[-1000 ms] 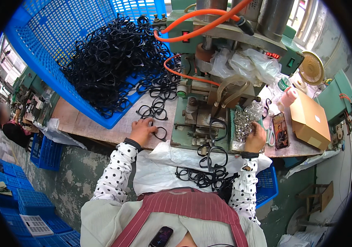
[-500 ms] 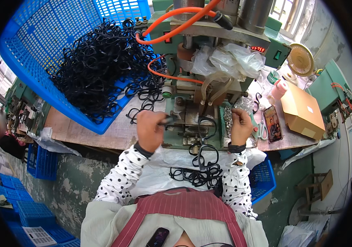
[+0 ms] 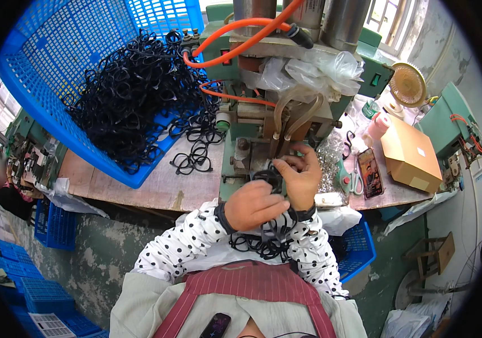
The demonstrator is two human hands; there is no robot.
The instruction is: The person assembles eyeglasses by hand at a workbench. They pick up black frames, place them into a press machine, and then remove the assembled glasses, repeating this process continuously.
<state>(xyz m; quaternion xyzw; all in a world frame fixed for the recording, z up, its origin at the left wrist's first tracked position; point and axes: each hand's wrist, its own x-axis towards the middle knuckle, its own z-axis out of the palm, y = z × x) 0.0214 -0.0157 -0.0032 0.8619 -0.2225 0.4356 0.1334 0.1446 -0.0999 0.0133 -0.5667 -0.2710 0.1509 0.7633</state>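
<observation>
Now the left hand (image 3: 254,207) and the right hand (image 3: 302,180) are close together over the front of a green press (image 3: 227,163). A dark spectacle frame (image 3: 268,177) lies between the two hands, partly covered by the left hand, whose fingers are curled; whether they are clamped on it, I cannot tell. The right hand's thumb and forefinger bend close to each other just beyond the frame, but I cannot tell whether they grip anything.

Well beyond the fingers, a metal cylinder (image 3: 315,21) carries a sticker with print too small to make out. To their right, a cardboard box (image 3: 404,143) bears a small white label, and nearer, a phone (image 3: 371,174) shows a lit picture of a person.

Clear tubes (image 3: 307,119) come down just beyond the right hand's fingers, with a plastic bag (image 3: 314,73) bunched on the press past them. Just right of that hand lie small metal parts (image 3: 328,160), then scissors (image 3: 356,181) beside the phone. Left of the fingers, loose frames (image 3: 191,160) lie on the tabletop (image 3: 151,190), next to a blue basket (image 3: 101,159) heaped with others. Nearer the body than the fingers, more dark frames (image 3: 258,245) lie tangled.
</observation>
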